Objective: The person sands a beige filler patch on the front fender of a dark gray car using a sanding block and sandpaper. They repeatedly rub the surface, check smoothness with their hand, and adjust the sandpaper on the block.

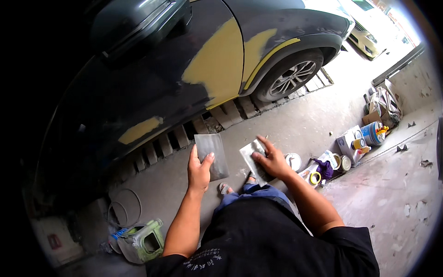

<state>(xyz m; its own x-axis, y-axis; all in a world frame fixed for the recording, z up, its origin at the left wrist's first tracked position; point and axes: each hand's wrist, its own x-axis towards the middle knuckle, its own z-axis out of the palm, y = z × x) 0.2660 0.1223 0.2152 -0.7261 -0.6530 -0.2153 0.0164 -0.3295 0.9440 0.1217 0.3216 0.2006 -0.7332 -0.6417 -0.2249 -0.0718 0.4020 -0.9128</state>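
Note:
In my left hand [199,171] is a thin grey rectangular plate [213,152], held upright with the thumb across its face and the fingers behind. My right hand [273,161] grips a smaller, shiny light-grey flat piece [251,154], the thumb pressed on it and the index finger stretched past its top corner. The two pieces are apart, both in front of my body. Beyond them stands a dark car [161,87] whose door carries a large yellowish filler patch [217,64]. Another filler patch [140,129] lies low on the door, nearer the left.
The car's front wheel [293,78] rests above a slatted floor grate [226,114]. Along the right wall sit cans, a purple cloth [324,169], a yellow tape roll [315,177] and a blue can [371,133]. A green-edged stool [150,240] and a hose [134,196] are at lower left.

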